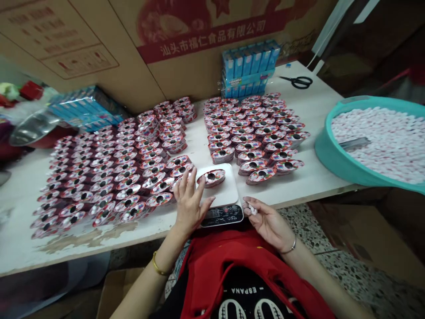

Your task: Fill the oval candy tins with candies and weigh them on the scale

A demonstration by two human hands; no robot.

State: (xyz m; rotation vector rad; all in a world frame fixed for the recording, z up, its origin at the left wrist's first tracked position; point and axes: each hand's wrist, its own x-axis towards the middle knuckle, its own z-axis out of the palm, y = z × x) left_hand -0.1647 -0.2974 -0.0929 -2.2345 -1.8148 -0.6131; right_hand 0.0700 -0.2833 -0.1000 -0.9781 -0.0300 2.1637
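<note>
A digital kitchen scale [229, 195] sits at the front edge of the table, with one small oval packet [212, 178] on its white plate. The packet has a red printed top and a dark round hole in its middle. My left hand [189, 204] is over the scale's left side, its fingers spread beside the closest filled packets; it partly hides one of them. White candies [253, 210] are pinched in the fingertips of my right hand [270, 223], just right of the scale's display.
Rows of filled packets [128, 190] stand at left, and more packets [262, 175] at right. A teal basin [327, 146] of white candies holds a metal scoop [353, 144]. Scissors [300, 82], blue boxes [247, 66] and a large carton [186, 53] are behind.
</note>
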